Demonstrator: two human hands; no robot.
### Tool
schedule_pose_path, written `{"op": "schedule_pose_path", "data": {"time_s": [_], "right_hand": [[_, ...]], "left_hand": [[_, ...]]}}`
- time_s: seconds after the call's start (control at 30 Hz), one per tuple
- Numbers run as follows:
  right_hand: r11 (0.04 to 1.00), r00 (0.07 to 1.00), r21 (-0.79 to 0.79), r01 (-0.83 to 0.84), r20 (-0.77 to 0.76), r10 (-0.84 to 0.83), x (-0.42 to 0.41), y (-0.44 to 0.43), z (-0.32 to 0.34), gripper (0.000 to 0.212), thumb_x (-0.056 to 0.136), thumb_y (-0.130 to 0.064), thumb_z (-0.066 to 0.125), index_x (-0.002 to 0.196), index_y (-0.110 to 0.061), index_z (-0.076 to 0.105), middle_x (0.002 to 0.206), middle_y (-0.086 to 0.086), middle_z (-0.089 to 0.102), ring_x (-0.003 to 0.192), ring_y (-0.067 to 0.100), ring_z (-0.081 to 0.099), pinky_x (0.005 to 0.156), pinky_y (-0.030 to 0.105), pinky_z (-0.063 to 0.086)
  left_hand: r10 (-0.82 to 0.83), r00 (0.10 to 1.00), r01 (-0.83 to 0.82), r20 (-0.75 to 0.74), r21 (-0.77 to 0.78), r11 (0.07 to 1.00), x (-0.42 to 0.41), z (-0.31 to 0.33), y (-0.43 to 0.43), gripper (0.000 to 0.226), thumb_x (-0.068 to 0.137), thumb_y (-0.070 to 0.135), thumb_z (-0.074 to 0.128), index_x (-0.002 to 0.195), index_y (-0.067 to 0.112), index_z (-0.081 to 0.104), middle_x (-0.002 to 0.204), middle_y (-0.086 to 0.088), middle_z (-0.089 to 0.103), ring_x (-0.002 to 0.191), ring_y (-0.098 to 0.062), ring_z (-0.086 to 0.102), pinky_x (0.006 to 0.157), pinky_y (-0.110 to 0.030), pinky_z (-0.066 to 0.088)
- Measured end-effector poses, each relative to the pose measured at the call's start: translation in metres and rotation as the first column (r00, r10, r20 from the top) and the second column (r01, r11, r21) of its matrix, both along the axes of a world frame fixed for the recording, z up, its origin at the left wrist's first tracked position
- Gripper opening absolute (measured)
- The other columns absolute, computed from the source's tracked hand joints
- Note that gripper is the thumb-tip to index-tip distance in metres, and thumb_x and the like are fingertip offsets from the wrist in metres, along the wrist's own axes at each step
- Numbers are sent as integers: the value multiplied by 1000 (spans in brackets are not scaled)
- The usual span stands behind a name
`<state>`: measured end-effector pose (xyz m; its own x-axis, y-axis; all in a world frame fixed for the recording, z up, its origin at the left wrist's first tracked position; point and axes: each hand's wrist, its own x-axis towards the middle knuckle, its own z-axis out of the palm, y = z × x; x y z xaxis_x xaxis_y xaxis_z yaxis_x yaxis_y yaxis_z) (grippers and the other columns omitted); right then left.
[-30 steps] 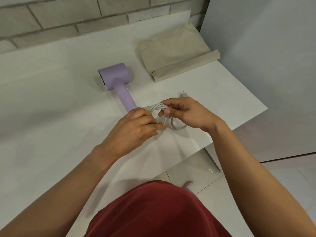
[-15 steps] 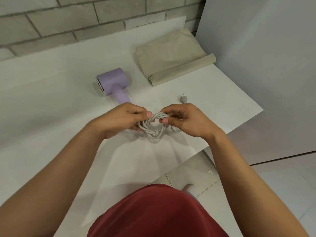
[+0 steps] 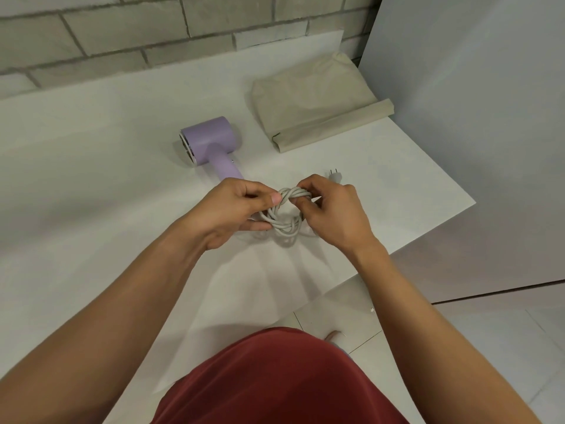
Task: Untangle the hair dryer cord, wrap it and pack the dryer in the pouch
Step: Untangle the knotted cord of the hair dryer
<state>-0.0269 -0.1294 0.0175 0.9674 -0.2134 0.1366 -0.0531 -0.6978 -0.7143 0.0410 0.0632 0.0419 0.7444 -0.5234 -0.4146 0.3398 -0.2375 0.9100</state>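
A lilac hair dryer [image 3: 211,142] lies on the white table [image 3: 91,185], its handle running toward my hands. Its grey-white cord [image 3: 286,220] is bunched into a twisted, knotted ring between my hands. My left hand [image 3: 232,209] pinches the left side of the tangle with thumb and fingers. My right hand [image 3: 333,209] pinches the top right strands. The white plug [image 3: 336,175] peeks out just beyond my right hand. A beige cloth pouch [image 3: 315,102] lies flat at the back right, its open hem facing me.
A grey brick wall [image 3: 153,35] runs behind the table and a pale panel [image 3: 474,117] stands at its right. The table's right edge drops to a tiled floor [image 3: 489,347]. My red-clad lap [image 3: 275,384] fills the bottom.
My left hand slid from over the tangle to its left side, so the knotted ring now shows between both hands. The dryer and pouch have stayed put.
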Motion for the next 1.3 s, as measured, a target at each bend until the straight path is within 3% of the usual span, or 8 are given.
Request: {"op": "schedule_pose_path", "data": {"time_s": [0.1, 0.2, 0.37, 0.57, 0.67, 0.87, 1.07, 1.3], "right_hand": [[983, 993, -169, 64, 109, -46, 0, 8, -7, 9, 95, -31, 67, 98, -22, 67, 77, -4, 73, 61, 22, 66, 66, 41, 56], [983, 993, -168, 73, 105, -56, -2, 12, -8, 9, 95, -31, 67, 97, -22, 66, 74, -3, 72, 59, 21, 64, 61, 42, 55], [997, 998, 64, -51, -21, 52, -1, 6, 6, 12, 91, -28, 75, 97, -20, 70, 75, -6, 72, 64, 14, 66, 71, 38, 56], [825, 857, 470, -313, -235, 459, -5, -31, 20, 39, 99, -4, 67, 135, -18, 66, 122, -4, 75, 112, 17, 72, 98, 28, 55], [802, 849, 524, -287, -249, 466, -2, -37, 20, 38, 100, -1, 65, 134, -16, 67, 122, 0, 76, 118, 18, 70, 106, 35, 53], [819, 871, 540, -193, -290, 397, 8, -37, 25, 28, 91, -6, 78, 117, -13, 73, 111, 8, 78, 109, 35, 72, 99, 46, 59], [879, 859, 408, -247, -328, 394, 12, -25, 27, 21, 85, -7, 85, 95, -5, 67, 90, 8, 71, 69, 24, 70, 73, 33, 58], [917, 955, 363, -163, -176, 239, 14, -16, 14, 24, 84, -12, 86, 102, -10, 70, 92, 6, 74, 64, 19, 71, 66, 27, 57]], "left_hand": [[-36, 999, 36, 7, 17, 999, 2, 3, 2, 15, 96, 17, 71, 104, 5, 77, 95, -11, 71, 90, -19, 69, 84, -36, 63], [-80, 997, 79, 17, 77, 994, 5, 10, 2, 22, 97, 27, 71, 101, 7, 78, 89, -10, 70, 88, -21, 71, 86, -41, 63], [-109, 987, 88, 120, 163, 983, 9, 13, -3, 32, 99, 38, 66, 95, 9, 80, 85, -11, 75, 82, -22, 74, 82, -43, 64], [-85, 965, 31, 248, 216, 976, 6, 8, -2, 31, 105, 28, 59, 89, 5, 73, 70, -6, 66, 69, -21, 70, 78, -46, 65], [-89, 919, -19, 384, 269, 963, 0, 7, -4, 28, 106, 28, 57, 92, 8, 72, 71, -3, 68, 67, -21, 73, 73, -43, 65], [-239, 722, -100, 649, 440, 893, -9, 8, -5, 27, 108, 26, 48, 98, 11, 68, 84, 3, 67, 71, -15, 68, 76, -44, 57], [-295, 900, 149, 323, 407, 901, 0, 22, 0, 16, 99, 29, 64, 93, 18, 74, 83, 2, 71, 73, -17, 74, 71, -40, 66], [-125, 952, 30, 280, 320, 947, 5, 17, -8, 25, 103, 29, 61, 94, 7, 68, 84, -9, 74, 71, -25, 77, 71, -47, 66]]}}
